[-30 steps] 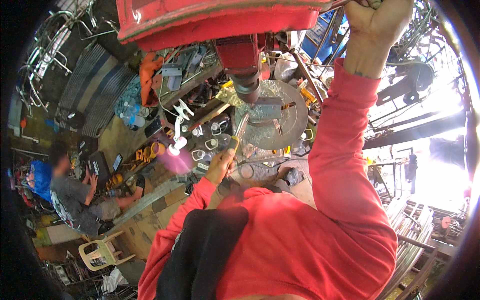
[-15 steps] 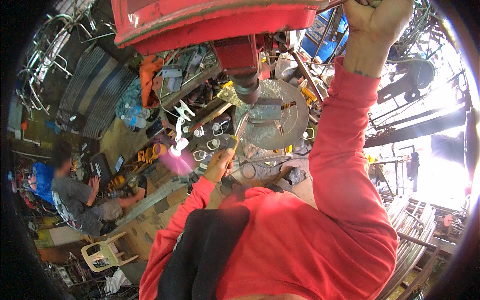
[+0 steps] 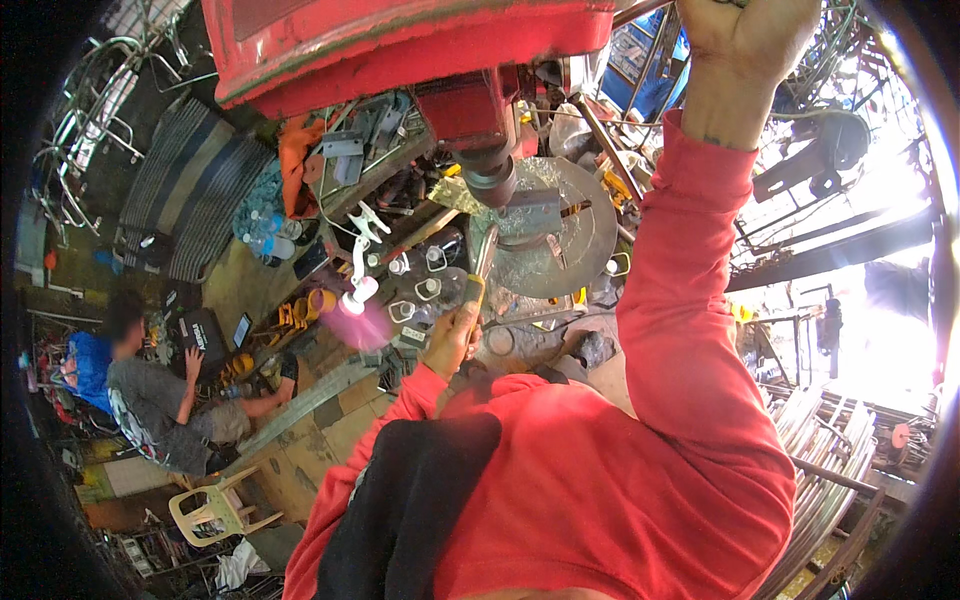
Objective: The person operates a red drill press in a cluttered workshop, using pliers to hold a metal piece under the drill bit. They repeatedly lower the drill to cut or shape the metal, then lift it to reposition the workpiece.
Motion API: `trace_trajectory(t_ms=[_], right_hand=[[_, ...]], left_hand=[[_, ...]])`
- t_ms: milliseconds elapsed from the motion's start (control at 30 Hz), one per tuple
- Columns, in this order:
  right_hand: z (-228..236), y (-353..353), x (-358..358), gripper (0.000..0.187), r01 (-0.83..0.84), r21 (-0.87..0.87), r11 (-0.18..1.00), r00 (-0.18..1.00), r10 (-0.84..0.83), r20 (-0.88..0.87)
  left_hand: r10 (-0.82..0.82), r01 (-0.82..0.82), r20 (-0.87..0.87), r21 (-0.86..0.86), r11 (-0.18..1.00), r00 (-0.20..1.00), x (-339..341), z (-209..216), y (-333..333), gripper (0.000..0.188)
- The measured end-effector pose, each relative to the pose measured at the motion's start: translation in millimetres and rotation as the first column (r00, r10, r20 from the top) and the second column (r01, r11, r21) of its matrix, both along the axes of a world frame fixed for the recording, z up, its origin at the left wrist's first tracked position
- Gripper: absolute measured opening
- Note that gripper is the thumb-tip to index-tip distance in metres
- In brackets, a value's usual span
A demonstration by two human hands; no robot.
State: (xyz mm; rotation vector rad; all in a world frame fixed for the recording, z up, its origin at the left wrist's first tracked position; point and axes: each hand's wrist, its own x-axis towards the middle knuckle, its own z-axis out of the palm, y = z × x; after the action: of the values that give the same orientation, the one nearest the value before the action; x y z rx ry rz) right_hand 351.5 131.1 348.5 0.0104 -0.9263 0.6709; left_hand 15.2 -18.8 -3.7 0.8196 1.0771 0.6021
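Note:
My left hand is closed round the handles of a pair of pliers with yellowish grips. The pliers' jaws reach the near left end of a grey metal piece, which lies on the round table of a drill press. Just above that piece is the dark drill chuck, under the red drill press head. Metal shavings are scattered over the round table. Raised at the upper right, my right hand is wrapped round the drill press lever, partly cut off by the frame's edge.
Several clear bottles and a white clip lamp stand left of the round table. Another person sits at far left, near a plastic chair. Metal tubes are stacked at right.
My left hand and the pliers have shifted slightly right. The red drill press head appears a little farther left in view. My right hand stays raised on the lever.

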Motion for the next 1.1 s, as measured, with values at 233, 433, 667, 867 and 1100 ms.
trace_trajectory(t_ms=[233,433,667,867,1100], right_hand=[[1.6,-5.7,-5.6,0.047,-0.027,-0.096,0.995,0.997,0.019,-0.078],[-0.5,-3.4,-4.5,0.043,0.036,0.016,0.999,0.999,-0.036,0.023],[-2.5,-4.1,-3.9,0.045,0.005,-0.004,1.000,0.999,-0.005,-0.048],[-2.3,-5.2,-2.4,0.046,0.040,0.031,0.999,0.999,-0.040,0.027],[-2.9,-7.2,-4.4,0.045,0.098,0.024,0.995,0.994,-0.099,0.043]], left_hand=[[0.046,-0.046,0.023,-0.001,0.999,0.999,4.8,1.7,-4.2,0.046],[0.029,-0.028,0.027,-0.024,0.999,0.999,3.3,3.8,-2.0,0.049],[0.010,-0.010,0.010,0.001,1.000,1.000,1.7,3.1,1.0,0.051],[0.014,-0.014,0.005,-0.005,1.000,1.000,1.0,0.0,0.3,0.049],[0.011,-0.010,0.009,-0.018,1.000,1.000,-0.2,3.0,0.6,0.047]])
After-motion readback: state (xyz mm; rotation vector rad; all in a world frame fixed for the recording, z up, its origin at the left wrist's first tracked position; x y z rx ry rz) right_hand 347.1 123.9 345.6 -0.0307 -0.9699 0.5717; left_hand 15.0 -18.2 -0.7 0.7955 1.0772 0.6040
